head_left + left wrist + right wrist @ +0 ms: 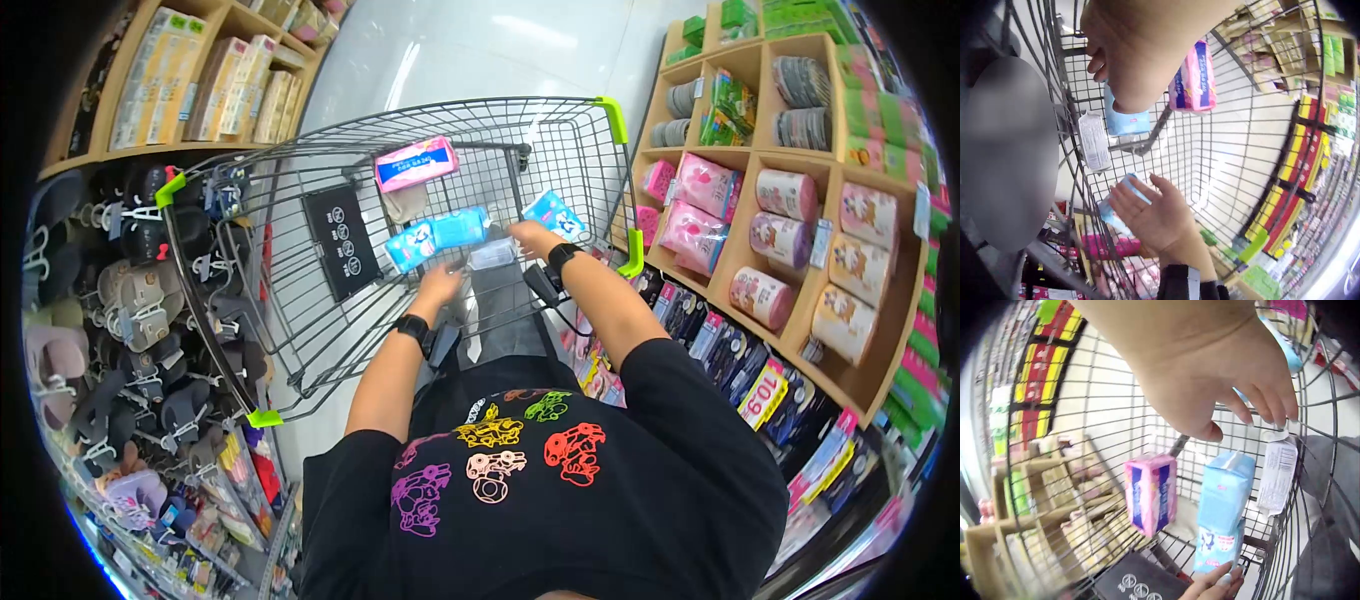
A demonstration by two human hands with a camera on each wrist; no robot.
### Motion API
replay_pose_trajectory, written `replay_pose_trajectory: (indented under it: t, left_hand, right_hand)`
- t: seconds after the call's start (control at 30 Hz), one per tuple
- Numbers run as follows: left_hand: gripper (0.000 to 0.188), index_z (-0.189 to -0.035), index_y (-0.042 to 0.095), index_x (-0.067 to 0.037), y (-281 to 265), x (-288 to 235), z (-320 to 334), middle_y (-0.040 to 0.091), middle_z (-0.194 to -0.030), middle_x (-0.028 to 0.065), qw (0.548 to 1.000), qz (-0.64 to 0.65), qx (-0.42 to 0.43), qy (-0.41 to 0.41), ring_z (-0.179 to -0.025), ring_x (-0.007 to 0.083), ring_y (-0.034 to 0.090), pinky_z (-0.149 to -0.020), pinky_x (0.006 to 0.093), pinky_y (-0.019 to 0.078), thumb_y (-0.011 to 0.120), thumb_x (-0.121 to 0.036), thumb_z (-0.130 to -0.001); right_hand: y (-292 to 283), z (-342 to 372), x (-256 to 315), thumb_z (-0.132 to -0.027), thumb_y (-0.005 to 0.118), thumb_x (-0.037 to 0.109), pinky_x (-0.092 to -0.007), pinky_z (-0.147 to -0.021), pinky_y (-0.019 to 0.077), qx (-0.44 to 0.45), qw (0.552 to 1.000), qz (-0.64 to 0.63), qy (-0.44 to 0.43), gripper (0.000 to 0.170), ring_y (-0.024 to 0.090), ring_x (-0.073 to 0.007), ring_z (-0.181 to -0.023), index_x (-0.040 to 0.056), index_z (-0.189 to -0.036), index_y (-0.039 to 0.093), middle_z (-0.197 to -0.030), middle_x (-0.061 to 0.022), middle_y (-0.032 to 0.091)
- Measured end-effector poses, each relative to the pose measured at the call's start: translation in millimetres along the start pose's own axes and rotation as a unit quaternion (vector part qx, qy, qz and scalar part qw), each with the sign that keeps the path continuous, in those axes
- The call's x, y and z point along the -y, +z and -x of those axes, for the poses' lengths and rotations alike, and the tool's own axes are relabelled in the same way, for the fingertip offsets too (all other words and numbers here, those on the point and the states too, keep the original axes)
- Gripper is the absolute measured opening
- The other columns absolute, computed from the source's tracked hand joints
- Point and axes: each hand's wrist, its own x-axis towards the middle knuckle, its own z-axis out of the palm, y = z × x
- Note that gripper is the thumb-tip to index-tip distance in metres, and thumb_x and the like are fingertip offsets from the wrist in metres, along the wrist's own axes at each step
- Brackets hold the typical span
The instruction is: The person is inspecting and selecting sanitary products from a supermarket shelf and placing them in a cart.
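Note:
Both hands reach into a wire shopping cart point(330, 130). My left hand point(440, 285) is beside two light-blue soft packs point(460, 228), its fingers loosely extended. In the right wrist view, the left fingertips point(1225, 581) overlap the end of the lower blue pack point(1217, 547). My right hand point(1163, 215) has its fingers spread and its palm showing in the left wrist view. Its fingertips are close to a white pack with a barcode point(1277, 475) at the cart's near side. Another light-blue pack point(555, 213) lies right of the right hand.
A pink-and-blue pack point(417, 163) lies farther into the cart, near a black panel with white symbols point(342, 242). Slippers point(140, 300) hang on the left. Wooden shelves point(750, 160) with pink packs and rolls line the right. Pale floor point(480, 50) stretches ahead.

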Motion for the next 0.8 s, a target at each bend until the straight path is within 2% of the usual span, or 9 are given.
replay_pose_trajectory:
  t: [0.07,0.27,0.4,0.43,0.53,0.6,0.67,0.7,0.8]
  left_hand:
    - [0.052,-0.117,0.053,0.002,20,17,-35,0.056,-0.116,0.0231,0.998,0.032,0.012,-0.057,-0.109,0.0330,0.053,-0.093,0.0365,0.0407,0.053,-0.032,-0.079]
    - [0.053,-0.120,0.052,0.001,65,17,-83,0.055,-0.118,0.0168,0.939,0.293,0.031,-0.177,-0.111,0.0267,0.049,-0.087,0.0349,0.0404,0.057,-0.030,-0.077]
    - [0.049,-0.118,0.052,-0.001,65,-11,-77,0.056,-0.112,0.0139,0.924,0.318,0.123,-0.172,-0.104,0.0236,0.050,-0.089,0.0326,0.0363,0.058,-0.024,-0.075]
    - [0.040,-0.110,0.056,-0.004,69,-13,-73,0.059,-0.103,0.0108,0.926,0.330,0.111,-0.147,-0.097,0.0197,0.052,-0.082,0.0304,0.0395,0.058,-0.022,-0.074]
    - [0.049,-0.112,0.053,0.001,73,-25,-60,0.058,-0.087,0.0098,0.904,0.376,0.130,-0.158,-0.076,0.0185,0.054,-0.063,0.0281,0.0390,0.059,-0.025,-0.070]
    - [0.049,-0.118,0.049,-0.007,60,-47,-38,0.055,-0.084,0.0071,0.866,0.449,0.148,-0.160,-0.073,0.0172,0.051,-0.062,0.0268,0.0373,0.058,-0.026,-0.074]
    - [0.053,-0.125,0.043,-0.010,43,-71,-12,0.057,-0.090,0.0086,0.816,0.536,0.154,-0.153,-0.078,0.0194,0.053,-0.066,0.0279,0.0398,0.057,-0.027,-0.076]
    - [0.060,-0.133,0.030,-0.014,38,-75,-5,0.057,-0.103,0.0124,0.795,0.560,0.191,-0.135,-0.091,0.0246,0.056,-0.077,0.0323,0.0429,0.056,-0.028,-0.080]
    - [0.056,-0.132,0.029,-0.013,6,-122,51,0.055,-0.113,0.0183,0.749,0.633,0.178,-0.082,-0.100,0.0267,0.057,-0.084,0.0363,0.0442,0.052,-0.020,-0.082]
  right_hand:
    - [8,-19,-5,-0.082,0.052,0.036,-0.0502,-0.073,0.0503,-0.039,0.995,-0.016,0.091,0.051,0.058,-0.0364,-0.093,-0.0030,-0.115,0.050,-0.106,-0.0227,0.056]
    - [30,-53,-35,-0.084,0.052,0.038,-0.0467,-0.070,0.0528,-0.038,0.996,-0.023,0.078,0.052,0.059,-0.0341,-0.088,-0.0027,-0.115,0.049,-0.099,-0.0215,0.058]
    - [36,-70,-52,-0.085,0.052,0.035,-0.0402,-0.053,0.0526,-0.051,0.994,-0.077,0.057,0.055,0.062,-0.0287,-0.067,0.0009,-0.127,0.042,-0.105,-0.0178,0.060]
    - [36,-69,-49,-0.087,0.050,0.035,-0.0443,-0.065,0.0534,-0.028,0.994,-0.063,0.084,0.051,0.061,-0.0312,-0.082,0.0082,-0.129,0.038,-0.114,-0.0161,0.054]
    - [29,-33,-24,-0.086,0.050,0.036,-0.0346,-0.051,0.0521,-0.053,0.993,-0.081,0.065,0.058,0.063,-0.0242,-0.067,0.0065,-0.134,0.036,-0.100,-0.0149,0.062]
    - [22,-13,-9,-0.084,0.053,0.036,-0.0391,-0.063,0.0520,-0.092,0.995,0.026,-0.007,0.051,0.063,-0.0311,-0.078,0.0116,-0.128,0.042,-0.101,-0.0183,0.062]
    - [15,3,0,-0.083,0.055,0.036,-0.0418,-0.070,0.0508,-0.159,0.959,0.204,-0.116,0.046,0.062,-0.0353,-0.084,0.0135,-0.122,0.047,-0.101,-0.0203,0.061]
    - [12,9,-1,-0.079,0.059,0.035,-0.0407,-0.074,0.0497,-0.197,0.938,0.206,-0.196,0.043,0.061,-0.0366,-0.086,0.0144,-0.116,0.048,-0.095,-0.0191,0.063]
    - [0,74,28,-0.076,0.061,0.031,-0.0442,-0.075,0.0478,-0.218,0.921,0.211,-0.243,0.041,0.060,-0.0382,-0.087,0.0120,-0.111,0.050,-0.096,-0.0216,0.062]
